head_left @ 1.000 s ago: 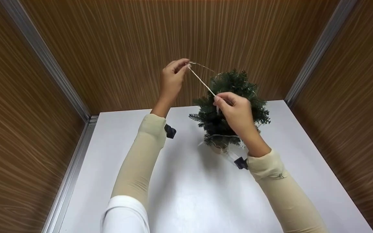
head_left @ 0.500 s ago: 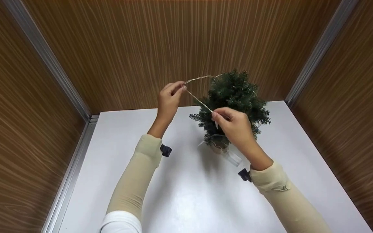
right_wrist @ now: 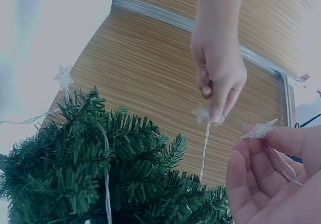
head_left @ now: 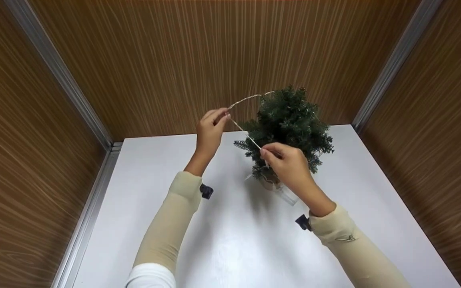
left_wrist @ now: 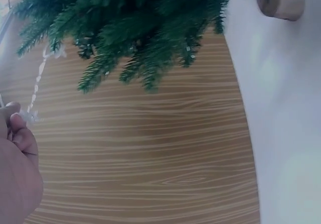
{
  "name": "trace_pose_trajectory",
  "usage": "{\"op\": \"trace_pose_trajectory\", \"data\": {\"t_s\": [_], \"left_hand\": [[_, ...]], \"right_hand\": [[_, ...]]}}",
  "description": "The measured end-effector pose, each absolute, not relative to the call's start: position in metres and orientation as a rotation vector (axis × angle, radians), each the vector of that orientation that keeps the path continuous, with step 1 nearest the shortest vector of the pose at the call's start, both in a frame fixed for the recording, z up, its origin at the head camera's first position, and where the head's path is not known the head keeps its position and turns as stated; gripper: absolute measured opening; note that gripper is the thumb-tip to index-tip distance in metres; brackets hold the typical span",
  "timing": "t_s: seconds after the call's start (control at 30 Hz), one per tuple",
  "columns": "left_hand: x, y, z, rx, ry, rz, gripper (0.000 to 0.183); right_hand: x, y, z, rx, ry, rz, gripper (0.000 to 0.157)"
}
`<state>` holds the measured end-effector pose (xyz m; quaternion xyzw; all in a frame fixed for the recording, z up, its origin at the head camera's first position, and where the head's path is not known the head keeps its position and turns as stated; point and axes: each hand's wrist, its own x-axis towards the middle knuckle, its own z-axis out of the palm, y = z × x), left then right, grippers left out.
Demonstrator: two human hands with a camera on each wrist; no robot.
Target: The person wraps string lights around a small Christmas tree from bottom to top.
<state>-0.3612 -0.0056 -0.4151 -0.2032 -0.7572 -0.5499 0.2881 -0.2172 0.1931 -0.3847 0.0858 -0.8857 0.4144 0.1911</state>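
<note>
A small artificial Christmas tree (head_left: 294, 120) stands on the white table, draped with clear-wired string lights (head_left: 247, 98) bearing star-shaped bulbs. To its left, my left hand (head_left: 209, 134) pinches the wire beside a clear star (right_wrist: 201, 115) between thumb and fingertips. My right hand (head_left: 290, 168), in front of the tree, holds another clear star (right_wrist: 261, 129) by thumb and fingers. The length of wire between the hands runs straight and slanting; from the left hand a second length arcs to the treetop. The tree's rear side is hidden in the head view.
A brown round base (left_wrist: 283, 2) supports the tree. Beside it on the table (head_left: 230, 248) lies a clear boxy piece (head_left: 287, 196) with wire. Wood-grain panels (head_left: 166, 60) with metal rails enclose the back and sides. Another star (right_wrist: 63, 77) sticks out from the tree.
Both hands have come down and nearer the table, keeping the wire stretched between them. The wire from the left hand to the treetop now arcs upward. The tree stays put.
</note>
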Motion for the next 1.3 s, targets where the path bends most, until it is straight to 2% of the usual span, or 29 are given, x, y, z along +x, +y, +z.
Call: {"op": "trace_pose_trajectory", "data": {"t_s": [0.3, 0.57, 0.83, 1.3], "left_hand": [[-0.396, -0.016, -0.381, -0.444, -1.988, -1.445, 0.021], [-0.41, -0.022, -0.385, -0.384, -2.004, -1.503, 0.021], [-0.395, -0.021, -0.411, -0.438, -2.071, -1.533, 0.023], [-0.347, -0.009, -0.434, -0.587, -2.06, -1.615, 0.019]], "right_hand": [[-0.26, 0.166, -0.367, 0.231, -2.445, 1.246, 0.017], [-0.276, 0.149, -0.368, 0.227, -2.466, 1.249, 0.017], [-0.263, 0.16, -0.378, 0.217, -2.436, 1.328, 0.017], [-0.214, 0.196, -0.386, 0.241, -2.383, 1.478, 0.017]]}}
